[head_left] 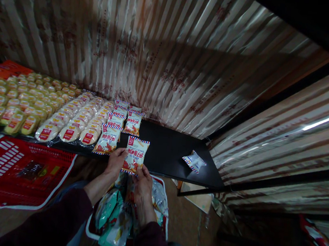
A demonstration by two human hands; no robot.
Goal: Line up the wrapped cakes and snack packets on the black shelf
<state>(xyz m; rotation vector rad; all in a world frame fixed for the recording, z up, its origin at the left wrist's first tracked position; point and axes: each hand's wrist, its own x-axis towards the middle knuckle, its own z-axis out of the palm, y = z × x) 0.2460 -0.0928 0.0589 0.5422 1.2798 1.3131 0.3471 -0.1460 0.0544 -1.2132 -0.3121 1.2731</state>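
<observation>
Between my two hands is a snack bag (136, 155) with a striped top edge, held upright at the front edge of the black shelf (164, 148). My left hand (116, 163) grips its left side, while my right hand (143, 185) pinches its lower right corner. Just left of it stands a matching snack bag (107, 139), the front one of a row. Behind the held bag is another such bag (133, 123) in a second, shorter row. A pale crumpled-looking packet (194, 161) lies by itself near the shelf's right end.
Left on the shelf sit rows of round wrapped cakes (70, 129) and yellow-green packets (14, 122). Below my hands is a basket (166, 229) of snack bags (111, 211). A red basket (58, 178) stands at left. Striped sheeting (159, 60) backs the shelf; a dark frame bar (260, 109) rises at right.
</observation>
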